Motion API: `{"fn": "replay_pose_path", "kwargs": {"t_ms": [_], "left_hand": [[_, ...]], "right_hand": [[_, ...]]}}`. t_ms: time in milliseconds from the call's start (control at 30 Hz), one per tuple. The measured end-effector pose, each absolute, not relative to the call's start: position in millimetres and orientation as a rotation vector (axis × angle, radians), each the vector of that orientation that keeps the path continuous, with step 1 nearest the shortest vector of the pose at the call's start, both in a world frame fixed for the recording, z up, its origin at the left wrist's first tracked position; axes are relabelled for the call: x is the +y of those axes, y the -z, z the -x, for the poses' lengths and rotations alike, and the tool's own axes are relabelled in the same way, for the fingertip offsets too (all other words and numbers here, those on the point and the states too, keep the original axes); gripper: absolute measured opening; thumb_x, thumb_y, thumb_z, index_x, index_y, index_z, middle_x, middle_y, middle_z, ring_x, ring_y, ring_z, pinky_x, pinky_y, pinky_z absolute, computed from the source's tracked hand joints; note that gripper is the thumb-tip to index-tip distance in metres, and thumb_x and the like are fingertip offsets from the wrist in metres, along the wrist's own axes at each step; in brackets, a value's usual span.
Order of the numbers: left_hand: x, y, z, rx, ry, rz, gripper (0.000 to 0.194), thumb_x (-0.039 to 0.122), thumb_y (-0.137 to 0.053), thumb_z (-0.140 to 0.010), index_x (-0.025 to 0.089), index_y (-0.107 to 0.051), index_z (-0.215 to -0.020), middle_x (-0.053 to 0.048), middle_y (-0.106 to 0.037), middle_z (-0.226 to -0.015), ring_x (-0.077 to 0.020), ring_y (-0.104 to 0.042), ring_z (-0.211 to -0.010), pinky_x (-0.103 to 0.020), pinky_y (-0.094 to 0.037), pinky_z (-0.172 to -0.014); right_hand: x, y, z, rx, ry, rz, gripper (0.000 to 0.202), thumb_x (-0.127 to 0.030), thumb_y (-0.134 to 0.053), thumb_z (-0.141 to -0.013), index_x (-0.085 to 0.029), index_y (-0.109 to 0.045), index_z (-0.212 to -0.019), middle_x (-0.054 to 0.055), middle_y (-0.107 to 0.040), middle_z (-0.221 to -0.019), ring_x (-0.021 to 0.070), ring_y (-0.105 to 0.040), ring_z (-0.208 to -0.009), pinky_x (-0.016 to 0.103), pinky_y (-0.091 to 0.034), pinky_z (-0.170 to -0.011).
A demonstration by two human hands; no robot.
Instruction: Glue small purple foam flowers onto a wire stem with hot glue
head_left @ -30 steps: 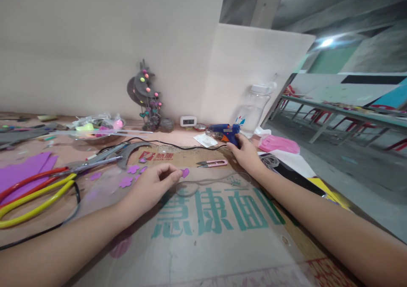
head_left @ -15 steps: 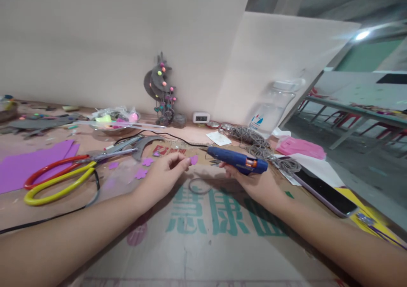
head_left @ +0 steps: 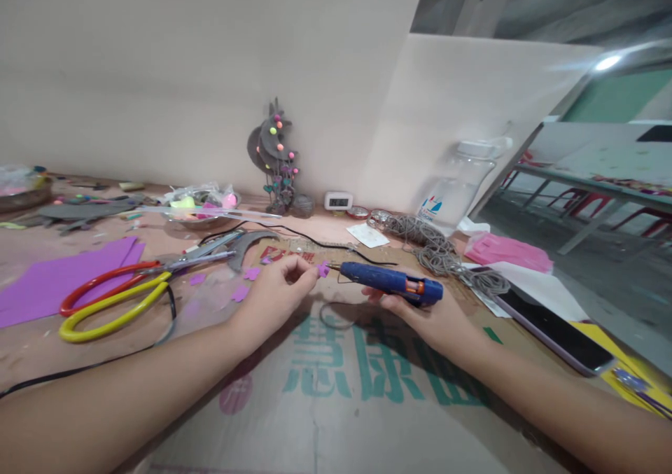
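Between its thumb and fingers my left hand (head_left: 283,288) pinches a small purple cutout (head_left: 323,269). My right hand (head_left: 414,313) is wrapped round a blue glue gun (head_left: 391,280), whose nozzle points left and meets or nearly meets the cutout; contact is too small to tell. Below the gun a ring of thin grey cord (head_left: 336,325) lies on the printed cardboard (head_left: 336,425). More purple cutouts (head_left: 240,293) rest left of my left hand, near a curved grey piece (head_left: 252,244).
Red-and-yellow scissors (head_left: 115,299) and purple sheets (head_left: 68,278) lie at left. Behind stand a grey moon ornament (head_left: 273,152), a small clock (head_left: 339,200) and a bottle (head_left: 456,187). Grey cord (head_left: 435,250) and a phone (head_left: 551,323) are at right.
The glue gun's nozzle and the purple cutout have come together, where a gap showed before. The whole view has shifted slightly, with objects appearing further right and lower.
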State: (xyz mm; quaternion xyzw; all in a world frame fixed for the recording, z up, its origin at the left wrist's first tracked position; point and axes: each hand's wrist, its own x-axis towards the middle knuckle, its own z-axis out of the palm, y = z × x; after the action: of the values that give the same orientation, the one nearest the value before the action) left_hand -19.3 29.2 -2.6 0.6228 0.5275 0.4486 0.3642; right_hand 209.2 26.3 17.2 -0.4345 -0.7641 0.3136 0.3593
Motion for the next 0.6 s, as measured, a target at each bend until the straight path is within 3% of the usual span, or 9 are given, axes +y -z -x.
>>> {"fn": "replay_pose_path", "kwargs": {"t_ms": [133,333,600], "left_hand": [[29.8,2.7,18.9,1.364,-1.166,-1.592,0.024,0.035,-0.051,-0.079,0.016,-0.049,-0.065,0.004,-0.048,-0.061,-0.0103,-0.044,-0.061,-0.021,-0.033,-0.058],[30.9,4.1,20.2,1.341,-1.178,-1.587,0.023,0.035,-0.050,-0.079,0.017,-0.049,-0.066,0.004,-0.046,-0.062,-0.0108,-0.043,-0.061,-0.021,-0.032,-0.056],[29.4,3.1,19.6,1.347,-1.184,-1.585,0.027,0.041,-0.052,-0.078,0.017,-0.050,-0.065,0.004,-0.047,-0.061,-0.0107,-0.043,-0.058,-0.021,-0.032,-0.055]], "right_hand": [[23.3,-18.0,-209.5,-2.001,-0.716,1.136,0.020,-0.039,-0.058,-0.077,-0.020,-0.055,-0.083,0.003,-0.065,-0.076,0.0187,-0.064,-0.072,0.029,-0.053,-0.067],[24.4,-16.7,-210.2,-2.034,-0.777,1.130,0.021,-0.041,-0.054,-0.081,-0.020,-0.056,-0.085,0.004,-0.068,-0.083,0.0194,-0.066,-0.079,0.030,-0.054,-0.072],[25.6,-13.9,-210.4,-1.971,-0.685,1.200,0.024,-0.044,-0.056,-0.076,-0.021,-0.054,-0.073,0.002,-0.063,-0.066,0.0179,-0.063,-0.063,0.028,-0.053,-0.061]]}}
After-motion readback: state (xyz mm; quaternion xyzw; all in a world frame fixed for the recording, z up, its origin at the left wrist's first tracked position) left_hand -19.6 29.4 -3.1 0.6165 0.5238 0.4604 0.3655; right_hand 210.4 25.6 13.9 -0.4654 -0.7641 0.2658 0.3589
